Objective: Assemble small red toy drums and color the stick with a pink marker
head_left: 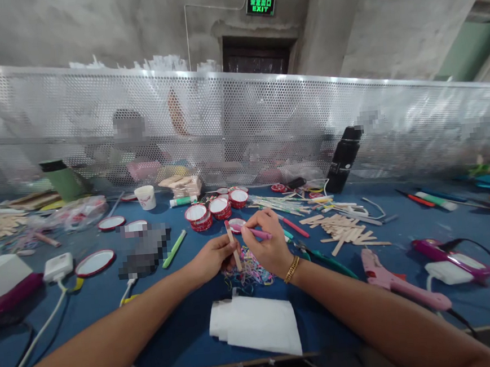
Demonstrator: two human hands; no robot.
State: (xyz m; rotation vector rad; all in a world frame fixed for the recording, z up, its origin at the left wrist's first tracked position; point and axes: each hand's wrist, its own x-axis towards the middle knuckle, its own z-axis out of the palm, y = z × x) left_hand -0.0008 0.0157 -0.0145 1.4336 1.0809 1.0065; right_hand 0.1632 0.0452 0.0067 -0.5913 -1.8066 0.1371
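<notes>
My left hand (215, 257) is closed around a wooden craft stick (233, 245), held upright, its upper end coloured red. In my right hand (273, 249), which wears a gold bracelet, there is a pink marker pen (262, 234). The pen's tip points left at the upper part of the stick; whether they touch I cannot tell. Beneath both hands lies a heap of small colourful bands or threads (256, 273). Close behind them stand red-sided round pieces with white tops (199, 216). A folded white sheet (256, 323) lies nearer to me.
To the right are loose craft sticks (342, 229), a pink glue gun (399, 284) and teal-handled pliers (331, 262). A green marker (174, 249) and a white cup (145, 197) are on the left. A black bottle (345, 161) stands before the perforated metal screen (266, 125).
</notes>
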